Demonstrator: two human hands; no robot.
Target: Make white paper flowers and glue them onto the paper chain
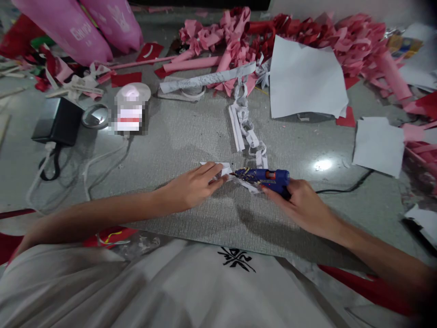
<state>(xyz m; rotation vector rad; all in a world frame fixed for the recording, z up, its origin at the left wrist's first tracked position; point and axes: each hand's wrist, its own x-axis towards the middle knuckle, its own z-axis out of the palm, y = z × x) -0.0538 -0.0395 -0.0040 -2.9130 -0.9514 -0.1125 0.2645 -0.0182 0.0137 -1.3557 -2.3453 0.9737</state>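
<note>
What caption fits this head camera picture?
Right hand points a blue glue gun at white paper held by left hand.

Illumination is even and moderately bright, coming from overhead. One specular hotspot (pixel 323 165) sits on the grey surface (pixel 191 136) just right of the right hand (pixel 303 205). Soft shadows fall beneath both forearms and on the near side of the left hand (pixel 193 184).

Focus is sharp at centre: the blue glue gun (pixel 264 176) gripped in the right hand reads crisply. Beyond the left hand, a pixelated block (pixel 129 119) masks detail. Wide-angle distortion bends the outer edges, and the corners to the right of the right hand darken and blur.
</note>
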